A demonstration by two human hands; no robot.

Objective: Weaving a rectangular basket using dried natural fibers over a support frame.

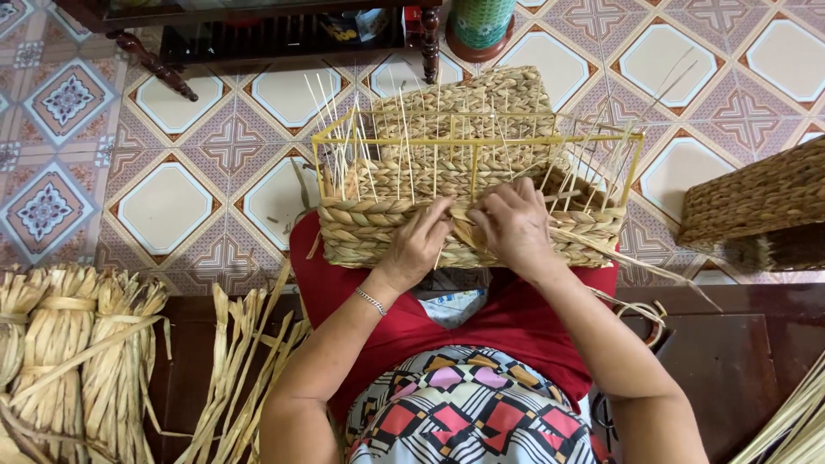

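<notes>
A half-woven basket [468, 198] on a yellow wire frame [477, 142] is propped on the lap; a straw strand [601, 251] is pinched by the right hand [514, 225]; the woven wall is pressed by the left hand [418, 245], fingers curled; weaving the near side seems underway; tucking the strand tightly appears needed next.

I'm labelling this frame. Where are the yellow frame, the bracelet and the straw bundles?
yellow frame [471, 139]: head view, top front bar.
bracelet [371, 301]: head view, chain on left wrist.
straw bundles [60, 344]: head view, middle of a tied bundle.
</notes>
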